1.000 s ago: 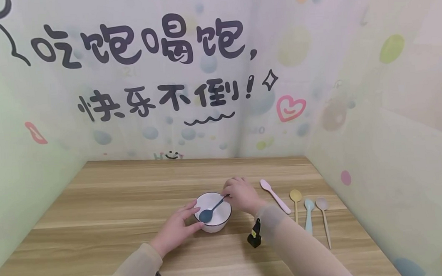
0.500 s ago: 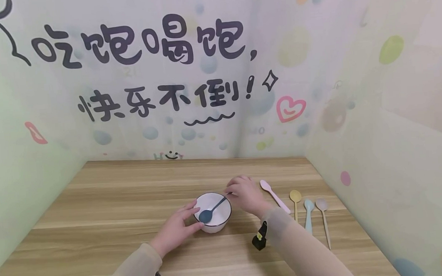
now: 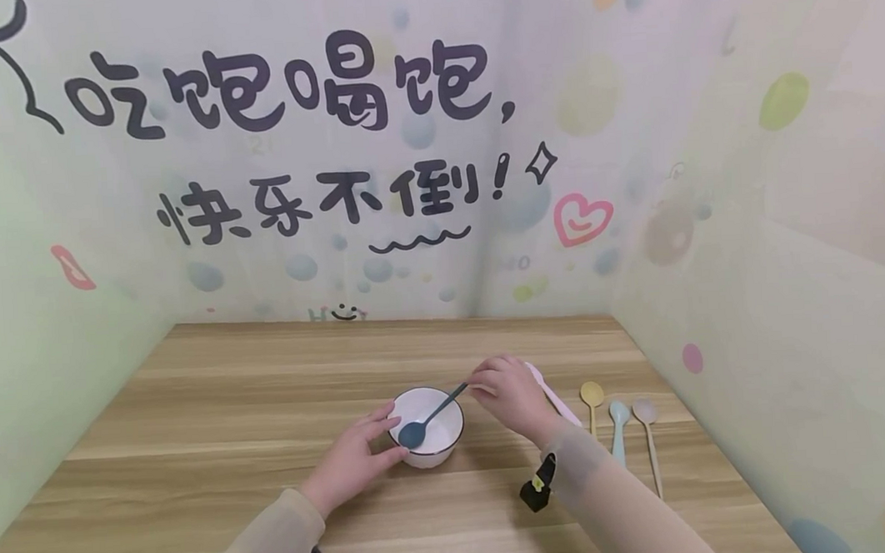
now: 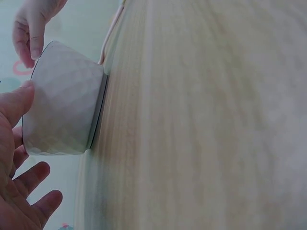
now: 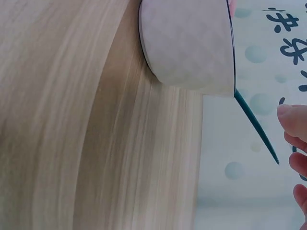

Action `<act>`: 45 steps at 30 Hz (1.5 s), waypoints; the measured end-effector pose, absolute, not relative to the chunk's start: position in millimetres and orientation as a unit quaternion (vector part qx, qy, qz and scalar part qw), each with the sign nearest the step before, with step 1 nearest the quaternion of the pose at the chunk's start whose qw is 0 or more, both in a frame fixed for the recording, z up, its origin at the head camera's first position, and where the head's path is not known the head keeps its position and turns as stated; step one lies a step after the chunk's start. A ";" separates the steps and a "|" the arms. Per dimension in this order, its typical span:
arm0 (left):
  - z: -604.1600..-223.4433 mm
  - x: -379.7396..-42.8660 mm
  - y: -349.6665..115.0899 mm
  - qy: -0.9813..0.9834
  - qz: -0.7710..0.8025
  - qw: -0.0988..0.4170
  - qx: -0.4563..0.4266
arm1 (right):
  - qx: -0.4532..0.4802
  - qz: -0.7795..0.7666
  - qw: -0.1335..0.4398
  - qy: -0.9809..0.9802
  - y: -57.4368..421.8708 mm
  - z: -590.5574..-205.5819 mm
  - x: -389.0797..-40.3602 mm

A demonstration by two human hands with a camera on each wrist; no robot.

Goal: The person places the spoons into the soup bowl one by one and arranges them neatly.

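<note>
In the head view a white bowl (image 3: 441, 431) with a dark rim stands on the table. A dark teal spoon (image 3: 413, 433) leans inside it, its handle jutting past the right rim. My left hand (image 3: 350, 461) holds the bowl's left side, thumb and fingers spread around the rim. The left wrist view shows the bowl's dimpled wall (image 4: 62, 103), with some fingers partly hidden behind it. Just right of the handle's end is my right hand (image 3: 512, 396), holding nothing. In the right wrist view a gap separates the handle (image 5: 256, 127) from the fingertips (image 5: 288, 120).
Right of the bowl lie a pink spoon (image 3: 557, 400), partly behind the right hand, a yellow spoon (image 3: 591, 396), a light blue spoon (image 3: 618, 418) and a beige spoon (image 3: 647, 416). The wooden table (image 3: 267, 377) meets printed walls at the back and sides.
My right hand has let go of the teal spoon's handle and moved a little to the right. The spoon stays leaning in the bowl, and the left hand has not moved.
</note>
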State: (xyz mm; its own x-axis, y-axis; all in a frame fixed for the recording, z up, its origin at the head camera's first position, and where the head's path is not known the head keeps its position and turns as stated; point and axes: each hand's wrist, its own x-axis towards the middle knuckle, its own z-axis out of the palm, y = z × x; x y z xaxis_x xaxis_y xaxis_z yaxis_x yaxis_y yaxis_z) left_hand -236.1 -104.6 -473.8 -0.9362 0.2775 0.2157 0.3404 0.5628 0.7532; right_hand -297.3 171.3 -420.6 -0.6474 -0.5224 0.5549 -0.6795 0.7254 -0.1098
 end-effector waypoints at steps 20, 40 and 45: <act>-474.6 -236.3 -105.2 -0.883 -0.437 0.031 -0.170 | 0.246 0.237 0.224 -0.913 207.1 -436.2 -287.4; -475.4 -236.2 -104.7 -0.883 -0.433 0.039 -0.177 | 0.133 0.309 0.181 -0.924 236.7 -449.8 -279.6; -476.7 -236.8 -105.3 -0.885 -0.427 0.044 -0.180 | 0.088 0.316 0.162 -0.931 245.9 -453.8 -281.2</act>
State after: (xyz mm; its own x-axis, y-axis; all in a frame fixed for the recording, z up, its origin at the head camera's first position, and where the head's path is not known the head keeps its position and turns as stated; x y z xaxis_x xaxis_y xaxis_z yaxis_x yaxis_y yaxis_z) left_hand -236.8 -105.3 -476.7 -0.9317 0.2807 0.2307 0.3553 0.5709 0.7402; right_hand -281.2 245.9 -453.8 -0.9318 -0.0608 0.3577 -0.2659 0.7852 -0.5593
